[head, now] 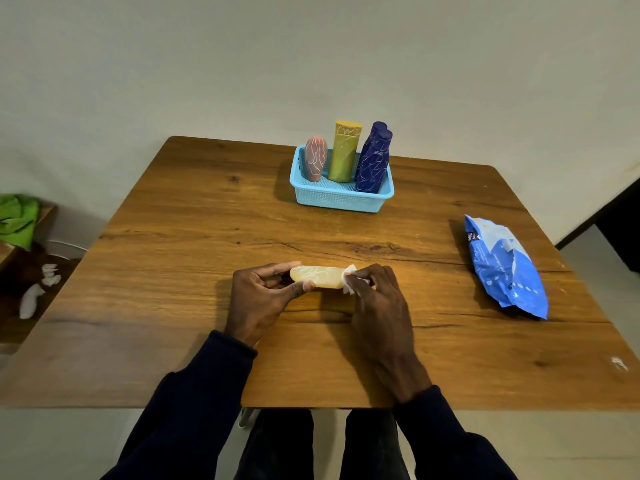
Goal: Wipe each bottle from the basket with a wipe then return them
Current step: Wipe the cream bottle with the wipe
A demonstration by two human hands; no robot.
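Observation:
A pale yellow bottle (317, 277) with white scribbles lies sideways above the near middle of the wooden table (173, 258). My left hand (258, 296) grips its left end between fingers and thumb. My right hand (375, 299) pinches a white wipe (349, 280) around the bottle's right end. Farther back stands a light blue basket (341, 197). Upright in it are a pink bottle (316, 162), a mustard-yellow tube (343, 152) and two dark blue bottles (374, 157), one behind the other.
A blue pack of wipes (505, 268) lies near the table's right edge. A small white scrap (618, 362) sits at the near right corner. On the floor to the left are crumpled white wipes (34, 296) and a green cloth (19, 218) on a low shelf.

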